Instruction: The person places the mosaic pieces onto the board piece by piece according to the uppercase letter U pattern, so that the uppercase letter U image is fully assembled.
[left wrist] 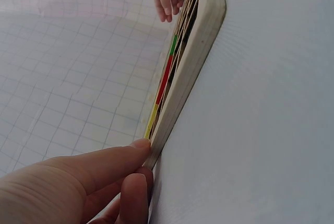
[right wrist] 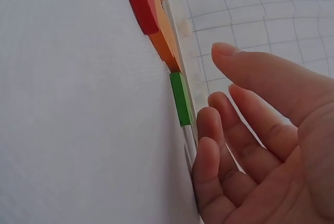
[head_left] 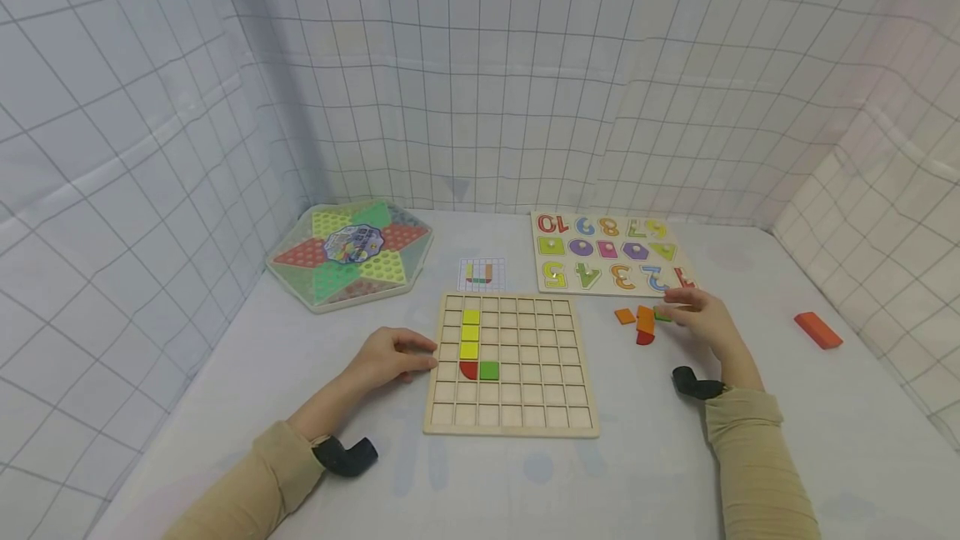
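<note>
A wooden grid board [head_left: 536, 390] lies in front of me with three yellow squares [head_left: 470, 332] in a column, a red quarter-round tile [head_left: 469, 370] below them and a green square [head_left: 489, 371] beside it. My left hand [head_left: 390, 355] rests its fingertips at the board's left edge; in the left wrist view, the thumb and fingers meet that edge. Over the loose tiles to the right hovers my right hand [head_left: 701, 321], fingers loosely bent and holding nothing. Closest to it is a loose green tile [right wrist: 180, 98]; orange tiles [head_left: 645, 320] and a red quarter-round [head_left: 645, 338] lie alongside.
Behind the board is a small pattern card [head_left: 498, 273]. A star-patterned hexagonal game board [head_left: 408, 227] stands back left, a wooden number puzzle [head_left: 611, 288] back right. Far right lies an orange-red block [head_left: 818, 330]. Gridded cloth walls [head_left: 525, 107] enclose the table.
</note>
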The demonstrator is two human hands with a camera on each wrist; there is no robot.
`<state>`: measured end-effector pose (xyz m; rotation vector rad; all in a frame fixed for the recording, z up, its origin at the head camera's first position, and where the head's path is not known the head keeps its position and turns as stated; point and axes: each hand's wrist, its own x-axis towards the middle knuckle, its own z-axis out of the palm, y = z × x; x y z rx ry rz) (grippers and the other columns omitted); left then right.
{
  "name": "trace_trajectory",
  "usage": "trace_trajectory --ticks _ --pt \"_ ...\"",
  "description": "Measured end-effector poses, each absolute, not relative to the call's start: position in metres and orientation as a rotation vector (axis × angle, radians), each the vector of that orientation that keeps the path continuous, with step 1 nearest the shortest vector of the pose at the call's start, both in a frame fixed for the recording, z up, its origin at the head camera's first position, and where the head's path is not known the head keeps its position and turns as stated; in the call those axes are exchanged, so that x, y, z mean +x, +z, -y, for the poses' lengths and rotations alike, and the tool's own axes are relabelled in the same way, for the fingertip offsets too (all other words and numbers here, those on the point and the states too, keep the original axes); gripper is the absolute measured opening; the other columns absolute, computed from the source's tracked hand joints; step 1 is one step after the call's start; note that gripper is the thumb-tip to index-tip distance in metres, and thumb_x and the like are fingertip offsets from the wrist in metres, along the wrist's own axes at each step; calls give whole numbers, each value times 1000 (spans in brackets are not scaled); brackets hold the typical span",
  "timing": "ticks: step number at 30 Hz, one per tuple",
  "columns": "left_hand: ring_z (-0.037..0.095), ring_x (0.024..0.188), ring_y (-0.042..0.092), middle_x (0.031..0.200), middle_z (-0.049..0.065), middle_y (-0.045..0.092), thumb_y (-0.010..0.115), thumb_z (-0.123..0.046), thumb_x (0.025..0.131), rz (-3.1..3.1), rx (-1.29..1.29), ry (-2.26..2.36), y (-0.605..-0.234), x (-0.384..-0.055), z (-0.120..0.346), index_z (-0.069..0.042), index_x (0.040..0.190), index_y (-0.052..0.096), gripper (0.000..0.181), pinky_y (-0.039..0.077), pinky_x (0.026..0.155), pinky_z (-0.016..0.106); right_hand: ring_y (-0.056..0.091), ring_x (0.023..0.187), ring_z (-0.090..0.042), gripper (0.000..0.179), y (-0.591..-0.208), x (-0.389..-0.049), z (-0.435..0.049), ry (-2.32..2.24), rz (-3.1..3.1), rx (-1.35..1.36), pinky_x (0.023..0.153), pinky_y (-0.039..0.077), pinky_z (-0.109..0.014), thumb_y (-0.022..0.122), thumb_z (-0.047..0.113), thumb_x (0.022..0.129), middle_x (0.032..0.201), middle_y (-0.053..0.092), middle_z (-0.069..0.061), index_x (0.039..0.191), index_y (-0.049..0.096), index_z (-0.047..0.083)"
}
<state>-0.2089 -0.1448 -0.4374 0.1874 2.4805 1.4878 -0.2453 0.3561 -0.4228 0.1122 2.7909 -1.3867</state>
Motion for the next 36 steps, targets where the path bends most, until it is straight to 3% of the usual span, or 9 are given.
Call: trace_trajectory --ticks 4,27,36 --pt "14 61 56 83 2 67 79 -22 76 -2482 191 1489 -437 -209 145 -7 99 73 28 51 54 30 50 112 -36 63 -424 -246 -357 -1359 -2791 122 80 42 -32 70 38 84 130 49 -23 129 50 -2" --pt "15 60 56 81 2 67 80 -24 75 -2473 187 1488 -439 -210 146 -8 99 73 30 50 54 30 51 102 -32 58 -428 -245 -359 -1234 -2804 147 79 41 -34 72 27 84 118 55 -23 129 51 -2" --pt "15 61 56 80 2 67 79 -24 75 -2470 203 1493 -438 -210 146 -7 100 72 30 50 54 30 53 103 -33 55 -428 -245 -359 -1158 -2859 144 83 43 -38 71 31 84 118 56 -24 126 54 -2"
